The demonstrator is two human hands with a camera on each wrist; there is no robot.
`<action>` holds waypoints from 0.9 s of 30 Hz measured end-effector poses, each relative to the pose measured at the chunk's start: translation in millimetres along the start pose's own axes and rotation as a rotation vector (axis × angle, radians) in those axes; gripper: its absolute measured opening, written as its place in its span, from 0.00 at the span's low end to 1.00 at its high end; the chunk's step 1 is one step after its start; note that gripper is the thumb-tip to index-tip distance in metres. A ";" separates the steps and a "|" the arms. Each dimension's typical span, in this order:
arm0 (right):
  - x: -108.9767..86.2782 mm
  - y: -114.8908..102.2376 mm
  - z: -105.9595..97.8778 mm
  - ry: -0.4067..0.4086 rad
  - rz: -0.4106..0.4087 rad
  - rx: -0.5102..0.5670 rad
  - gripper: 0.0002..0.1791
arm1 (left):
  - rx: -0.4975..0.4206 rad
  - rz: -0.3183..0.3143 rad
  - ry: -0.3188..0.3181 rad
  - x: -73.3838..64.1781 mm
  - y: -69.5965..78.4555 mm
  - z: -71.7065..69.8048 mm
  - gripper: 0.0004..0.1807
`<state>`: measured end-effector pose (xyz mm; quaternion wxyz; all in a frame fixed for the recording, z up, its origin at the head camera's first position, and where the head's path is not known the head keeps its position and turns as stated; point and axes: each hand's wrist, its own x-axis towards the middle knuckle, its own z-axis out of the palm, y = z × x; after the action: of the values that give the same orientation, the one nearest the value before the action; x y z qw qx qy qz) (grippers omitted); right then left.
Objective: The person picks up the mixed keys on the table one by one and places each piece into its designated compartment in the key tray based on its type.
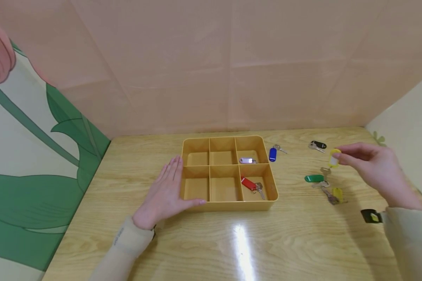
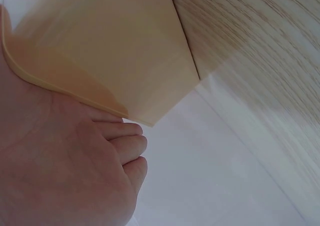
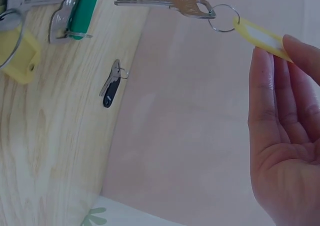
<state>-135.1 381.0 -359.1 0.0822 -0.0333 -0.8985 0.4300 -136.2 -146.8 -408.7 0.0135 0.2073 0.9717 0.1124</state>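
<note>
My right hand (image 1: 376, 168) pinches a yellow key tag (image 1: 334, 157) between thumb and fingers, above the table's right side. From the tag's ring hangs a key (image 3: 187, 6), plain in the right wrist view. Fingers straight, my left hand (image 1: 165, 195) rests against the left side of a tan six-compartment organizer box (image 1: 228, 206), its thumb along the front rim. A red key tag (image 1: 248, 183) with a key lies in the front right compartment. In the back right one sits a whitish key tag (image 1: 246, 160), its key partly hidden.
Just right of the box lies a blue key tag (image 1: 272, 154) with its key. Below my right hand are a green key tag (image 1: 313, 178) and another yellow key tag (image 1: 337, 194); a black key tag (image 1: 318, 144) lies farther back. A pink wall (image 1: 228, 78) borders the table's back.
</note>
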 end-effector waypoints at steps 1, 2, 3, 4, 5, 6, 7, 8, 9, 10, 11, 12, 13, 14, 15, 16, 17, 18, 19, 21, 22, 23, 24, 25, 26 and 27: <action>0.1 -0.7 0.5 0.001 0.000 -0.005 0.21 | 0.000 0.001 0.000 0.0 -0.1 0.0 0.75; 0.2 -1.5 0.9 -0.002 0.001 -0.009 0.21 | 0.000 0.002 0.000 0.0 -0.1 -0.1 0.75; 0.2 -2.4 1.4 -0.003 0.003 -0.009 0.21 | 0.001 0.002 0.001 0.1 -0.2 -0.1 0.75; 0.2 -3.4 1.9 -0.006 0.002 -0.009 0.21 | 0.001 0.002 0.000 0.1 -0.2 -0.2 0.75; 0.0 -4.6 2.2 -0.007 0.003 -0.011 0.21 | 0.002 0.002 0.000 0.1 -0.2 -0.3 0.75; -0.2 -5.7 2.4 -0.008 0.003 -0.013 0.21 | 0.004 0.002 0.000 0.1 -0.2 -0.3 0.75; -0.2 -7.0 2.9 -0.007 -0.001 -0.009 0.21 | 0.004 0.002 -0.002 0.1 -0.2 -0.3 0.75; -0.4 -8.2 3.4 -0.007 -0.004 -0.006 0.21 | 0.006 0.002 -0.002 0.1 -0.2 -0.4 0.75; -0.6 -9.3 3.9 -0.006 -0.008 -0.005 0.20 | 0.008 0.002 -0.002 0.0 -0.2 -0.4 0.75; -0.7 -10.4 4.4 -0.005 -0.013 -0.006 0.20 | 0.008 0.002 -0.003 -0.1 -0.2 -0.4 0.75; -0.9 -11.4 5.1 -0.003 -0.020 -0.006 0.20 | 0.008 0.003 -0.003 -0.1 -0.2 -0.5 0.75; -0.9 -12.3 5.8 0.000 -0.027 -0.006 0.19 | 0.008 0.003 -0.003 -0.1 -0.2 -0.5 0.75; -0.9 -13.1 6.6 0.003 -0.031 -0.002 0.19 | 0.008 0.003 -0.004 -0.1 -0.2 -0.6 0.75; -1.2 -14.1 7.2 0.006 -0.035 -0.006 0.19 | 0.009 0.004 -0.002 -0.1 -0.2 -0.6 0.75; -1.4 -15.1 7.8 0.009 -0.039 -0.004 0.18 | 0.009 0.004 -0.002 -0.1 -0.2 -0.7 0.75; -1.5 -15.7 8.2 0.008 -0.044 -0.001 0.18 | 0.009 0.004 -0.003 -0.2 -0.2 -0.8 0.75; -1.7 -16.8 8.8 0.011 -0.046 -0.003 0.18 | 0.009 0.003 -0.003 -0.2 -0.1 -0.9 0.75; -1.9 -18.1 9.3 0.012 -0.046 -0.005 0.18 | 0.010 0.003 -0.001 -0.3 -0.1 -1.0 0.75; -2.1 -19.3 9.8 0.013 -0.046 -0.005 0.18 | 0.011 0.003 0.000 -0.3 -0.1 -1.0 0.75; -2.6 -21.9 10.9 0.010 -0.046 -0.001 0.18 | 0.011 0.003 -0.001 -0.4 0.0 -1.0 0.74; -2.9 -23.1 11.3 0.008 -0.043 0.000 0.18 | 0.009 0.004 -0.001 -0.4 0.0 -0.9 0.74; -3.1 -24.6 12.1 0.011 -0.041 0.000 0.19 | 0.007 0.005 0.000 -0.4 0.1 -0.9 0.74; -3.1 -25.1 12.3 0.009 -0.040 0.003 0.18 | 0.006 0.006 0.001 -0.4 0.2 -0.9 0.74; -3.3 -25.9 12.6 0.008 -0.040 0.003 0.19 | 0.003 0.006 0.000 -0.5 0.3 -0.9 0.74; -3.6 -26.7 12.8 0.009 -0.039 -0.002 0.19 | -0.001 0.005 0.000 -0.5 0.5 -1.1 0.74; -3.8 -27.2 13.0 0.008 -0.037 -0.006 0.19 | -0.001 0.005 0.001 -0.6 0.6 -1.2 0.74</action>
<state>-133.4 353.5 -346.4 0.0939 -0.0187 -0.8998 0.4256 -135.5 -146.8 -407.4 0.0129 0.2098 0.9711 0.1132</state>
